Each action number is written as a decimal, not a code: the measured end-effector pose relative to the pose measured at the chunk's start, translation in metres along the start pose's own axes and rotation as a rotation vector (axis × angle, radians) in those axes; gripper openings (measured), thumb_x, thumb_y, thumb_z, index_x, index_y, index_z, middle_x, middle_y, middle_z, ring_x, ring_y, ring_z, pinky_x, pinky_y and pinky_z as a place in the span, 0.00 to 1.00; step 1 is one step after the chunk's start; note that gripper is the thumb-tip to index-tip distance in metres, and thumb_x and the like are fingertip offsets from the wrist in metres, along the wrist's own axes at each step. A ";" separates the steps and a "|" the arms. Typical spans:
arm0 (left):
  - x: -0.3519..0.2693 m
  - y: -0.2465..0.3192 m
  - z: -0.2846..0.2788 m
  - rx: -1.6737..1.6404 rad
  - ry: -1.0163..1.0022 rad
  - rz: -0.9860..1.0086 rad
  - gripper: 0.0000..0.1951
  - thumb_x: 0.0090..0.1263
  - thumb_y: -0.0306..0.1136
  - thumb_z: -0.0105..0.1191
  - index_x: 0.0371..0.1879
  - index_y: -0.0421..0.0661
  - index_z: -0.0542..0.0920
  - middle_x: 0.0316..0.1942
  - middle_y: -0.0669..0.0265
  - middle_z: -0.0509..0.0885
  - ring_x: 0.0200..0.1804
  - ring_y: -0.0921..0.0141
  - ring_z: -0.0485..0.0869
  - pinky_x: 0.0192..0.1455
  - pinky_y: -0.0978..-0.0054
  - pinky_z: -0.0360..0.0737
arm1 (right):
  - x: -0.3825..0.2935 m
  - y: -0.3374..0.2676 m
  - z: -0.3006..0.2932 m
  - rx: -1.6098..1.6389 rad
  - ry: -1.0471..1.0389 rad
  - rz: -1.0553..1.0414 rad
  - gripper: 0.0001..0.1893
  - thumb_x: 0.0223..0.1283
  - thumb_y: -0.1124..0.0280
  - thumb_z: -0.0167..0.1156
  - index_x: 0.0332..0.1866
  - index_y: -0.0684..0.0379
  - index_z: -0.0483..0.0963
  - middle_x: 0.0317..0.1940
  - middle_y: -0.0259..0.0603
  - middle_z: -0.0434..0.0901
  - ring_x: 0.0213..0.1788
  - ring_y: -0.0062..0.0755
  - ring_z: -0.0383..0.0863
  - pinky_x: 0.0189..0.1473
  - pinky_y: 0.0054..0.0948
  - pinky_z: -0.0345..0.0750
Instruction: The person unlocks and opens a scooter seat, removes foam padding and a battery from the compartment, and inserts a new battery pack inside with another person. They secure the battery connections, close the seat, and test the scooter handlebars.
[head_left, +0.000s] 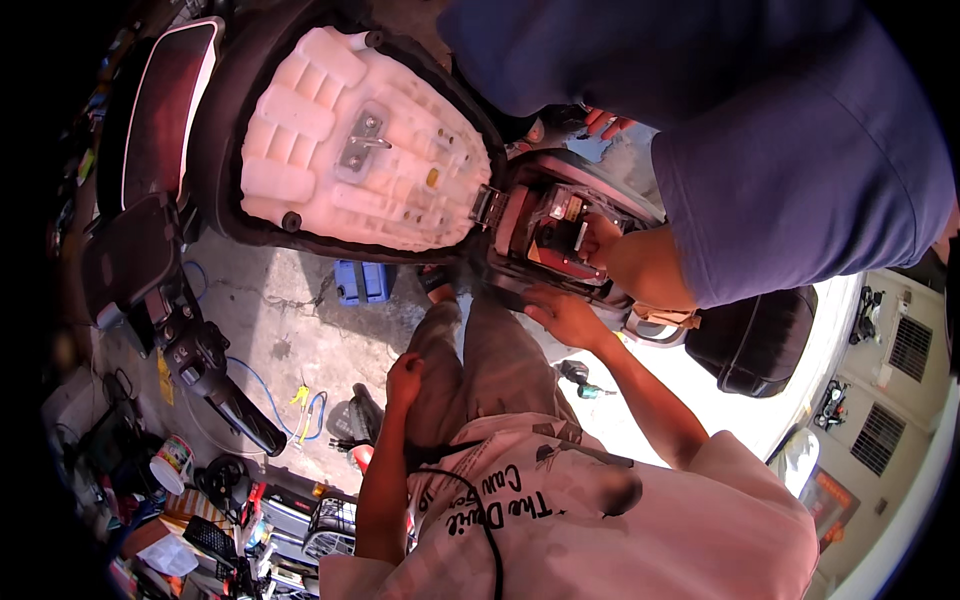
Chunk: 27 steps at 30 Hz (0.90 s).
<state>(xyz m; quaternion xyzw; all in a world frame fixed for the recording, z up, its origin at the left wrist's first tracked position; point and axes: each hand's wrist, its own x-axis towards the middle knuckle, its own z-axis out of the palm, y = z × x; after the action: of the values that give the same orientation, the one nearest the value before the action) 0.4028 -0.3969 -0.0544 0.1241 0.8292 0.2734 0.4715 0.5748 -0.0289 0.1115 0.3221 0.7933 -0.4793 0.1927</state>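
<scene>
My right hand (559, 311) rests on the side edge of an electric scooter's body, beside the opened under-seat compartment (517, 247). My left hand (405, 380) hangs by my left thigh with its fingers curled in, and I see nothing in it. Tipped up on its hinge (489, 206), the scooter seat (300, 172) shows its pale plastic underside and metal latch loop (367, 142). Inside the compartment sits a dark and red boxed unit (559, 236). A co-worker's hand (600, 240) reaches onto this unit and partly hides it.
The co-worker's navy sleeve (795, 187) covers the upper right. At left are the handlebar grip (247, 420) and windscreen (169, 112). A blue plastic box (361, 283), a blue hose (255, 379) and a cordless power tool (577, 373) lie on the floor. Clutter piles up lower left.
</scene>
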 end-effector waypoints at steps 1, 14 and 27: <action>0.003 0.003 0.001 -0.009 0.007 0.004 0.18 0.75 0.42 0.61 0.58 0.47 0.87 0.50 0.51 0.91 0.54 0.54 0.90 0.59 0.60 0.84 | -0.010 -0.017 -0.001 -0.005 -0.002 0.005 0.27 0.78 0.46 0.55 0.69 0.55 0.79 0.64 0.55 0.83 0.63 0.57 0.84 0.67 0.44 0.78; 0.016 0.005 -0.002 -0.029 0.005 0.026 0.16 0.76 0.40 0.61 0.56 0.45 0.87 0.50 0.53 0.91 0.54 0.56 0.90 0.59 0.63 0.84 | -0.048 -0.002 0.038 0.064 0.115 0.068 0.19 0.74 0.56 0.60 0.57 0.60 0.85 0.52 0.55 0.88 0.53 0.58 0.88 0.58 0.46 0.82; 0.017 0.015 0.007 -0.017 0.000 0.004 0.16 0.76 0.39 0.61 0.56 0.45 0.87 0.51 0.53 0.91 0.56 0.55 0.89 0.61 0.63 0.83 | 0.018 0.041 0.024 -0.305 0.740 0.166 0.12 0.73 0.62 0.61 0.47 0.61 0.83 0.37 0.54 0.86 0.46 0.60 0.85 0.49 0.51 0.82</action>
<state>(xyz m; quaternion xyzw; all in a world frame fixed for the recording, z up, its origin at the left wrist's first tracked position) 0.3994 -0.3748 -0.0608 0.1218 0.8267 0.2811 0.4719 0.5902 -0.0304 0.0631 0.5036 0.8424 -0.1906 -0.0219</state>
